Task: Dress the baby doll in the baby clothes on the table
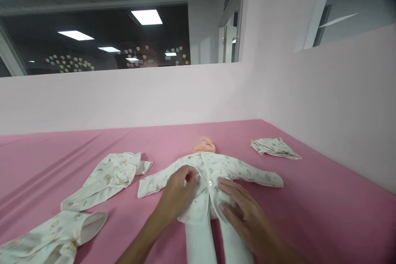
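Observation:
A doll (204, 144) lies on its back on a pink sheet, its head toward the wall. It wears a white patterned baby jacket (227, 164) with sleeves spread to both sides, plus white trousers (200, 241). One snap button (210, 183) shows at the middle of the chest, and below it the front edges part. Over the jacket's left front, my left hand (180, 192) is curled with thumb and fingertips together; whatever is between them is hidden. My right hand (246, 214) rests on the other front panel, fingers stretched out and thumb apart.
Crumpled patterned baby clothes (107, 179) lie to the left, with another garment (52, 235) nearer me. A folded patterned cloth (275, 147) is at the far right. The pink sheet (334, 214) meets white walls (123, 103) behind and on the right, below windows.

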Demonstrator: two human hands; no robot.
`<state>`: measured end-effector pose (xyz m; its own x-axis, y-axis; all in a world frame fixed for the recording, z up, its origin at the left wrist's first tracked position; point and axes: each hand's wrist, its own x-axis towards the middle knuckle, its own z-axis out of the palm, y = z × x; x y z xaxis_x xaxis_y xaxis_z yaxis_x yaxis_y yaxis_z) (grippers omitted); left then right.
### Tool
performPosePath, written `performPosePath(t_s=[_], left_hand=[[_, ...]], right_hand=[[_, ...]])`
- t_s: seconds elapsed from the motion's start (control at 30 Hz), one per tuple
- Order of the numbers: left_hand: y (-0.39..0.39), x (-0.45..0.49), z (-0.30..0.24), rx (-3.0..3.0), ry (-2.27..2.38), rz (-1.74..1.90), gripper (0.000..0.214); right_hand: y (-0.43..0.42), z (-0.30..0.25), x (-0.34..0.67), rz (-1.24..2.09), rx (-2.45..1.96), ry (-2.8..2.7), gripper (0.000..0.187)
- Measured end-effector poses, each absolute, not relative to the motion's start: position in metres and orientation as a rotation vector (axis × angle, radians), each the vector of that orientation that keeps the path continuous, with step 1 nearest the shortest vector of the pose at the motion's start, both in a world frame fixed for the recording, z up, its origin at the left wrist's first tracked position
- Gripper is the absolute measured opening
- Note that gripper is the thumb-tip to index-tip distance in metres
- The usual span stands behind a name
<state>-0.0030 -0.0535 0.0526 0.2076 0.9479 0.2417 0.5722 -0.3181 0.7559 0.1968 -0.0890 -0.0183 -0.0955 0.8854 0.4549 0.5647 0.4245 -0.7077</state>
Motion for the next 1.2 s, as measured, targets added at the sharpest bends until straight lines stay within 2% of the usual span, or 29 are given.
performPosePath(t_s=[0.1, 0.23, 0.47, 1.2], left_hand=[[-0.041, -0.013, 0.059, 2.056, 1.546, 0.931, 0.020], [-0.014, -0.013, 0.048, 2.145, 1.566, 0.985, 0.022], [0.006, -0.002, 0.012, 2.138, 1.510, 1.147, 0.024], [-0.004, -0.015, 0.002, 2.097, 1.538, 1.184, 0.023]], right_hand=[[-0.071, 0.001, 0.212, 0.468, -1.284, -1.738, 0.033], [-0.033, 0.020, 0.216, 0.457, -1.389, -1.712, 0.038], [-0.006, -0.012, 0.203, 0.492, -1.328, -1.667, 0.043], [-0.003, -0.032, 0.219, 0.319, -1.268, -1.687, 0.037]])
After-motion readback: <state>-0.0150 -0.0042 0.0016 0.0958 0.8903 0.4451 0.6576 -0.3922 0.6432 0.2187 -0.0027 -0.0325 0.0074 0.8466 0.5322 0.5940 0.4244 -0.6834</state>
